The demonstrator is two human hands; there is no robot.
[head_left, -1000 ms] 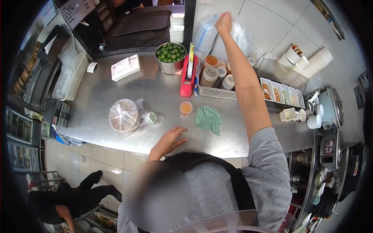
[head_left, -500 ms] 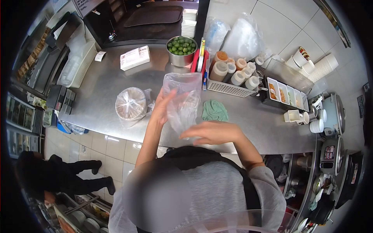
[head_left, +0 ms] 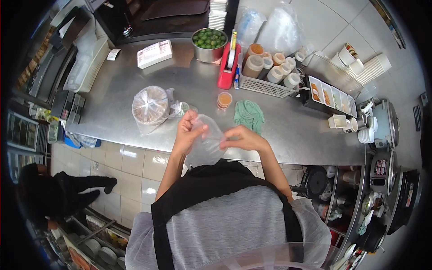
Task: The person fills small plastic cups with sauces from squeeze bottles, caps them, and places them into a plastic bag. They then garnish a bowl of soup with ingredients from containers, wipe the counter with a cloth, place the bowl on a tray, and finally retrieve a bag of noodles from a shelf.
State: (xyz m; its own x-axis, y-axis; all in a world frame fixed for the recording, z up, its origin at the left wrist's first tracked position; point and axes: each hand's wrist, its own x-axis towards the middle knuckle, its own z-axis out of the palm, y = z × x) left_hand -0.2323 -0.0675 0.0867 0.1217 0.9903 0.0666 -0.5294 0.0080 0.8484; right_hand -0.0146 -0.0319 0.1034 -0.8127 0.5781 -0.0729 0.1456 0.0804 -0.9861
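Between my two hands hangs a clear plastic bag (head_left: 204,146), held over the front edge of the steel counter. My left hand (head_left: 185,134) pinches its upper left side with curled fingers. On the other side, my right hand (head_left: 243,138) pinches the bag's right edge. Just beyond the bag stand small sauce cups (head_left: 224,100) with orange contents, apparently stacked. To the left sits a round container wrapped in a knotted clear bag (head_left: 150,105), with a smaller bagged item (head_left: 179,109) beside it. A green cloth (head_left: 249,116) lies right of the cups.
Farther back are a white box (head_left: 155,54), a metal pot of green citrus (head_left: 209,45) and a red tape dispenser (head_left: 228,67). A basket of sauce bottles (head_left: 267,85) and a topping tray (head_left: 330,96) stand right. At lower left, another person (head_left: 67,189) is in the aisle.
The bag has come down and closer to my body, uncovering the sauce cups. My right hand has risen to grip the bag's edge. The person at left has shifted slightly.
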